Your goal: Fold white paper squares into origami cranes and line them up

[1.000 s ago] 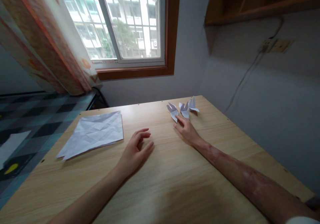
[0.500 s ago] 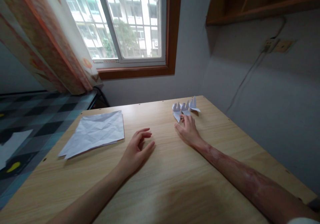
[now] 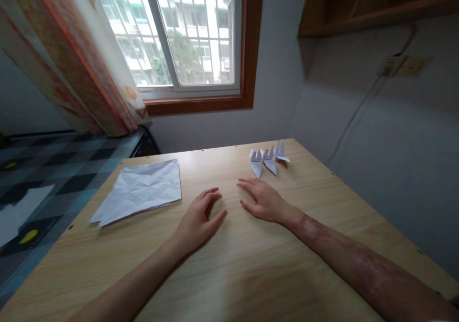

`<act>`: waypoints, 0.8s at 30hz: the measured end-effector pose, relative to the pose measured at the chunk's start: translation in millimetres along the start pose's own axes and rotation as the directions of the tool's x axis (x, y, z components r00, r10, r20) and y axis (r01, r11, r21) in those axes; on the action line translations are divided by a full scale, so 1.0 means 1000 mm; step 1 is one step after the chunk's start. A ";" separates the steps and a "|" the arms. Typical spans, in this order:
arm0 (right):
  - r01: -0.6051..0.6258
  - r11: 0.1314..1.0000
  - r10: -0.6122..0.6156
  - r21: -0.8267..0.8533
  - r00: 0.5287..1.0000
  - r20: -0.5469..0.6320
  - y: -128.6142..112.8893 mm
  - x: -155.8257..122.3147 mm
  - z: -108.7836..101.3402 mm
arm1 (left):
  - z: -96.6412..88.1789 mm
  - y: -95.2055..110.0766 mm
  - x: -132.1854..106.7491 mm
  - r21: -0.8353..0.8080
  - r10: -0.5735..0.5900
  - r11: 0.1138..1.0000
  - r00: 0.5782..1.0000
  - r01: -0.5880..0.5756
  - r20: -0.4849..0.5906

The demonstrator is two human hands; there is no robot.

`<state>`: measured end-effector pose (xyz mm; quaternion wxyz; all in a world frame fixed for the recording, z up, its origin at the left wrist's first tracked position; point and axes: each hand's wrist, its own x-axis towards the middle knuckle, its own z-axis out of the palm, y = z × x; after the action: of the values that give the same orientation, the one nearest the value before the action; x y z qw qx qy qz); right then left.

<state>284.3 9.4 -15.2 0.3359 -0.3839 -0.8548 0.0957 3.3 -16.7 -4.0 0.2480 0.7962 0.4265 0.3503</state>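
My left hand [image 3: 201,217] rests low over the wooden table [image 3: 215,283], fingers loosely curved and apart, holding nothing. Facing it, my right hand [image 3: 264,200] is also open and empty, with its fingers pointing left. Beyond my right hand, three folded white paper figures stand in a row near the far right corner: a left one [image 3: 256,164], a middle one [image 3: 268,162] and a right one [image 3: 281,151]. They look like origami with upright points. Left of my left hand lies a stack of creased white paper sheets [image 3: 148,183].
Past the table's left side is a checkered bed cover [image 3: 68,169] with a white sheet of paper [image 3: 25,212] on it. A window [image 3: 201,35] and a curtain [image 3: 86,59] are ahead. A wooden shelf [image 3: 358,20] hangs at upper right above a wall socket [image 3: 405,66].
My right hand has drawn back from the paper figures, toward me and to the left, and its fingers have spread. My left hand stays nearly in place. The view has shifted slightly.
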 end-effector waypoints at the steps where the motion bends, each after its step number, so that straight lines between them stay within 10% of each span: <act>1: 0.021 1.000 -0.020 -0.022 0.999 0.048 -0.001 -0.001 0.000 | -0.003 0.000 0.001 0.028 0.007 1.000 1.000 -0.008 0.024; 5: 0.043 0.998 -0.037 -0.053 0.993 0.112 0.001 -0.002 -0.001 | -0.030 0.004 0.011 0.066 0.016 0.997 0.982 -0.029 0.190; 10: 0.050 0.998 -0.044 -0.039 0.991 0.126 0.003 -0.001 -0.002 | -0.107 -0.005 0.030 0.447 -0.025 0.886 0.949 -0.124 0.313; 15: 0.027 0.999 -0.025 -0.020 0.993 0.113 0.002 -0.001 -0.002 | -0.184 -0.052 0.023 0.626 -0.365 0.766 0.902 0.149 0.232; 18: 0.024 1.000 -0.022 -0.017 0.993 0.114 0.001 -0.001 -0.001 | -0.204 -0.075 0.017 0.616 -0.499 0.736 0.840 0.281 0.213; 24: 0.022 1.000 -0.021 -0.008 0.994 0.110 0.002 -0.001 -0.001 | -0.211 -0.081 0.020 0.576 -0.474 0.769 0.852 0.277 0.224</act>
<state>286.9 9.7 -15.5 0.2877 -0.3702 -0.8765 0.1091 -192.0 62.1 80.2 0.1609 0.7791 0.6058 0.0125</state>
